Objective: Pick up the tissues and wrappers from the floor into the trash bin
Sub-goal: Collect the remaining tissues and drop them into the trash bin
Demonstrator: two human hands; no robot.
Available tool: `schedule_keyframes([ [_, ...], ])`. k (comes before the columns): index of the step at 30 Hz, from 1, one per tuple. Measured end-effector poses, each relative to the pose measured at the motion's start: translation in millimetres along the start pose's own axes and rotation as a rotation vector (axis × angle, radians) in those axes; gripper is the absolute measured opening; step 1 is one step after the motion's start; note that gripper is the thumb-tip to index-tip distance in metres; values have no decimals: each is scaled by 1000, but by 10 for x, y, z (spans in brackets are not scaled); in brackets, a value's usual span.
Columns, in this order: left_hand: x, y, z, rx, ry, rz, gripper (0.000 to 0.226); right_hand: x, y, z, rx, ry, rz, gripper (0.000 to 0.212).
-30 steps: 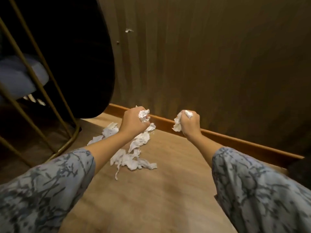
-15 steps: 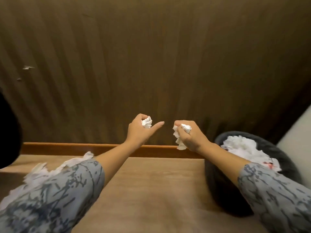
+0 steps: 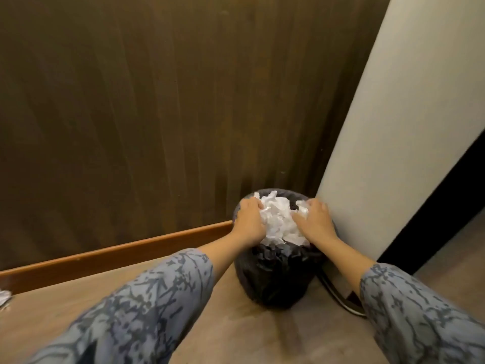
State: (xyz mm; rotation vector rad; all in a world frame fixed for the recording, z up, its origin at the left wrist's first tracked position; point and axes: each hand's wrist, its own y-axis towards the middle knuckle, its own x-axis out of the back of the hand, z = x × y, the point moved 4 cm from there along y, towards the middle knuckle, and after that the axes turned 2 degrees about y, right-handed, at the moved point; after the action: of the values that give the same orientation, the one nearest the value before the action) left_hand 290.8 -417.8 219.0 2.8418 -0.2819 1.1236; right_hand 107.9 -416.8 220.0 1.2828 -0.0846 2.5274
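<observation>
Head view: two hands on a heap of tissues in a black-lined trash bin, corner of a room.

Item, trash bin: dark, round, fitted with a crinkled black bag, standing on the wood-look floor in the corner between a dark ribbed wall and a pale panel. Item, tissues: white, crumpled, heaped above the rim. Left hand: knuckles up at the left of the heap, fingers curled into the paper, clutching tissue. Right hand: at the right of the heap, fingers bent down onto the paper; whether it grasps tissue or only presses it, cannot tell. Both forearms in grey patterned sleeves. Item, loose tissue scrap: on the floor at the far left edge, near the orange-brown skirting board.
</observation>
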Motion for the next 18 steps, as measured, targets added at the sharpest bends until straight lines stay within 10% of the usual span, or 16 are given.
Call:
schedule_keyframes([
  [4, -323, 17, 58, 33, 242, 360, 77, -237, -35, -264, -81, -214, 410, 124],
  [13, 617, -197, 395, -21, -42, 220, 73, -223, -151, 661, 236, 138, -66, 43],
  [18, 1194, -397, 816, 15, 87, 35, 55, -590, -439, 1516, 411, 268, -47, 21],
])
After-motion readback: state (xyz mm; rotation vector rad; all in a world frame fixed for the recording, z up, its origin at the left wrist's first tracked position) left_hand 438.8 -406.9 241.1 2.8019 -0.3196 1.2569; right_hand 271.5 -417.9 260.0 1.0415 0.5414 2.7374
